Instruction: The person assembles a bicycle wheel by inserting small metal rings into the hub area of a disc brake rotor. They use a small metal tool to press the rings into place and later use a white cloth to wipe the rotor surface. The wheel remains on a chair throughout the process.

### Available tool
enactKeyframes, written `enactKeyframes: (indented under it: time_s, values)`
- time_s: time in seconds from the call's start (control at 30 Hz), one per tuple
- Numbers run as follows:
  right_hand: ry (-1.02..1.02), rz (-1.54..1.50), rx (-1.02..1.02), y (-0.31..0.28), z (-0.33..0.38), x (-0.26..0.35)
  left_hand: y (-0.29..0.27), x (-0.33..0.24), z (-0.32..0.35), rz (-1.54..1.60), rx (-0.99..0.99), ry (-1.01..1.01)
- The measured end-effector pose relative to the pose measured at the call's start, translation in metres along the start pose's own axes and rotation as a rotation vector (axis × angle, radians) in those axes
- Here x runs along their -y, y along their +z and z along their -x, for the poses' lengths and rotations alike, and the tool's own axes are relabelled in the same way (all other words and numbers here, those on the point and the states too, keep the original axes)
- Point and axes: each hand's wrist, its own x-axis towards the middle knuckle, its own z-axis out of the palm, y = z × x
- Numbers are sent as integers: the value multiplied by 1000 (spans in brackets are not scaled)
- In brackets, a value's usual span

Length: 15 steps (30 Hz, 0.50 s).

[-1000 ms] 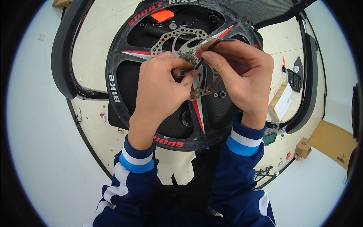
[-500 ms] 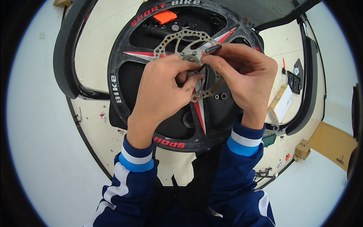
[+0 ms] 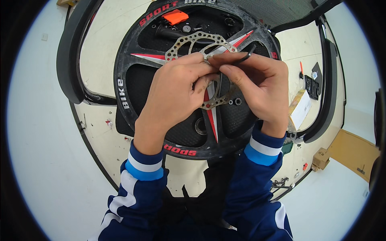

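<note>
A black bicycle wheel (image 3: 219,152) with red-and-white star spokes lies flat in front of me. On its centre sits a silver brake disc (image 3: 173,51) with drilled holes. My right hand (image 3: 261,88) is closed on a black bent hex key (image 3: 246,55), whose short end sticks up past the fingers. My left hand (image 3: 171,94) reaches to the hub, thumb and fingers pinched together by the right fingertips. Whatever the left fingertips hold is hidden, as is most of the hub. Two small ring-shaped parts (image 3: 238,101) lie right of the disc.
The wheel rests on a chair with a left armrest (image 3: 69,64), a right armrest (image 3: 330,76) and a mesh back (image 3: 293,14). An orange piece (image 3: 175,17) and small metal parts lie between the far spokes. Floor right: tool case (image 3: 312,87), white-topped box (image 3: 300,112), cardboard box (image 3: 321,158).
My right hand has turned and its fingers now extend over the hub. The hex key's bent end has swung to the right and points farther up. The left hand has barely moved.
</note>
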Motion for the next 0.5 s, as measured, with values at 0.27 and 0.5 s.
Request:
enactKeyframes:
  time_s: [0.27, 0.5]
  values:
    - [-16, 47, -33, 1, 0, 4, -10, -9, 1, -27, 63, -75]
    - [1, 59, -58, 1, 1, 1, 2, -6, 4, -149, 12, -39]
